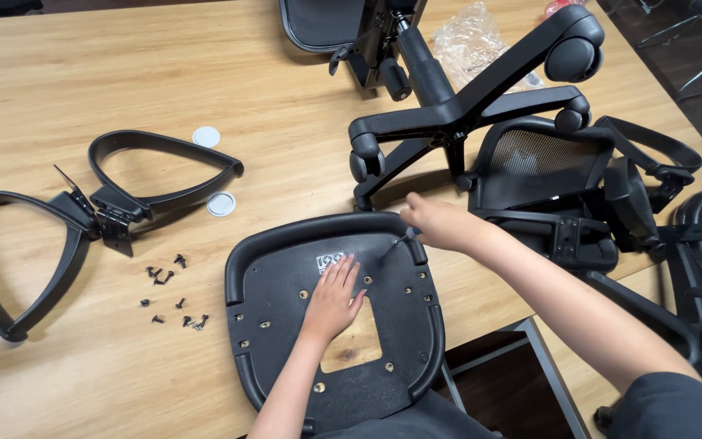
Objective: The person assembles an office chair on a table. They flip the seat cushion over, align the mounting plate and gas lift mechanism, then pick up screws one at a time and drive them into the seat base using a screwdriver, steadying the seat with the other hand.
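Observation:
A black chair seat pan (pixel 266 284) lies upside down at the near edge of the wooden table (pixel 83 81). My left hand (pixel 333 299) rests flat and open on its underside, beside a square hole. Above the seat's far right corner, my right hand (pixel 436 222) grips a small dark tool (pixel 400 241) whose tip points at the seat. Several black screws (pixel 171 297) lie scattered to the left of the seat.
Two black armrests (pixel 160 175) lie at the left, with two white round discs (pixel 221 204) near them. A wheeled star base (pixel 465 106) and a mesh backrest (pixel 546 175) lie beyond the seat. Crumpled clear plastic (pixel 469 36) sits at the back.

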